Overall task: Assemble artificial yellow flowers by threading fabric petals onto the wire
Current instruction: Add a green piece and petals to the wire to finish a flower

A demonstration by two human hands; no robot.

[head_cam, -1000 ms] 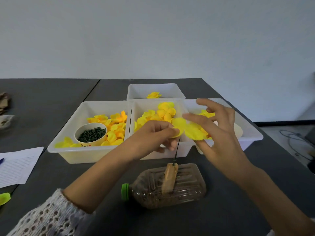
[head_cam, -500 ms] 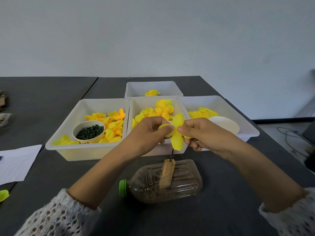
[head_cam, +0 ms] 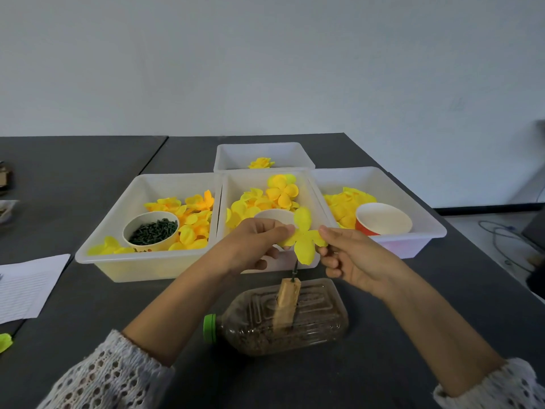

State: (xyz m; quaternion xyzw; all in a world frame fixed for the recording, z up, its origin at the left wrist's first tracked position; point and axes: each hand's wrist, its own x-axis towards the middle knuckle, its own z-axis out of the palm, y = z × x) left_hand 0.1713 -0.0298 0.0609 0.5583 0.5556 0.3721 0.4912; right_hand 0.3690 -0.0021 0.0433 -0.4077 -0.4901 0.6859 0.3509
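Observation:
A yellow fabric petal piece (head_cam: 303, 236) with four lobes hangs just above a thin dark wire (head_cam: 294, 271). The wire stands upright in a wooden block (head_cam: 287, 302) fixed on a plastic bottle (head_cam: 280, 317) lying on its side. My left hand (head_cam: 253, 246) pinches the petal's left lobe. My right hand (head_cam: 348, 255) pinches its right lobe. The wire's tip is hidden behind the lower lobe.
Several white trays stand behind: the left tray (head_cam: 118, 231) holds yellow petals and a cup of dark green pieces (head_cam: 152, 231), the middle tray (head_cam: 233, 178) petals, the right tray (head_cam: 424, 214) petals and a red cup (head_cam: 383, 222). A far tray (head_cam: 236, 154) holds one flower. Paper (head_cam: 26, 284) lies left.
My right hand came in from the right tray and took hold of the petal's right side. Both hands now hold the spread petal over the wire.

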